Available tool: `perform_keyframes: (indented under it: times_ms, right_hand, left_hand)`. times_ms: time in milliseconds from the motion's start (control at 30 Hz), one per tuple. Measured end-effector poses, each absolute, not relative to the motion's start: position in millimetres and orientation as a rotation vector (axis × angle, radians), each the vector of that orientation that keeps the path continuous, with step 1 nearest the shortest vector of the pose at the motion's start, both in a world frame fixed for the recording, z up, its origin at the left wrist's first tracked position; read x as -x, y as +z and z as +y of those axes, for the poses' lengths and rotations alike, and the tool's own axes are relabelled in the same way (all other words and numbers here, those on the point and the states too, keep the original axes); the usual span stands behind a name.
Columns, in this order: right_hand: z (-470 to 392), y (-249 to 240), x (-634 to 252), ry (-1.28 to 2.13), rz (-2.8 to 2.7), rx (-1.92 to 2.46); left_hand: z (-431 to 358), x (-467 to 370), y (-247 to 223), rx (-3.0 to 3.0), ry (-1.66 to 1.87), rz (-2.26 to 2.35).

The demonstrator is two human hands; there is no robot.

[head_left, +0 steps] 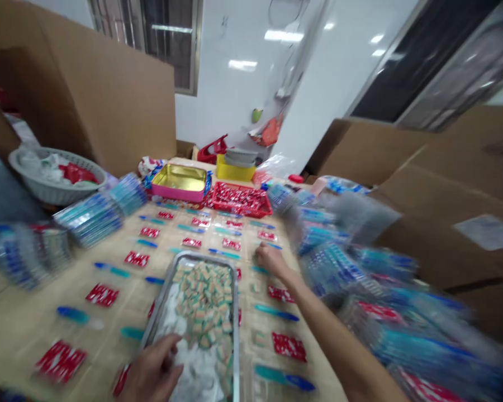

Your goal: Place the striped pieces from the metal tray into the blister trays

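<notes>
Candies (205, 301) are heaped in a metal tray (236, 312) on the counter (20, 324); left hand (153, 371) is curled into them; right hand (268, 258) is lowered, fingers bent, onto the counter; grip cannot be told.

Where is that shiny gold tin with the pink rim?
The gold tin sits at the far end of the table, left of the red basket of packets and beyond the metal tray of small sweets.
</notes>
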State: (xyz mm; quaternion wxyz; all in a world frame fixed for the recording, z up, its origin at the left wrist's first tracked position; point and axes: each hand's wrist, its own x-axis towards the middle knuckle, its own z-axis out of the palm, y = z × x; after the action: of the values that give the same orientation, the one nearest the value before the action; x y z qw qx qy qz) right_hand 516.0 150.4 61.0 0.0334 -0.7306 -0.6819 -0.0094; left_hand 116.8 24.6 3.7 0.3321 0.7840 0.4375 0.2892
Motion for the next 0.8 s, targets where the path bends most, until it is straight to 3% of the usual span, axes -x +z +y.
perform_keyframes:
  times_ms: [267,500,800]
  right_hand:
    - [87.7,71.0,-464.7,0.090,-1.956,1.947]
    - [-20.5,77.5,-368.9,0.561,-2.122,1.636]
    - [-33.9,61.3,-326.3,0.229,-2.267,2.024]
  left_hand:
    - [25.5,-127.9,53.4,-2.164,0.584,1.187]
    - [19.3,-153.7,61.7,-2.425,0.340,0.997]
    - [11.2,-154.9,51.5,-2.549,0.227,1.071]
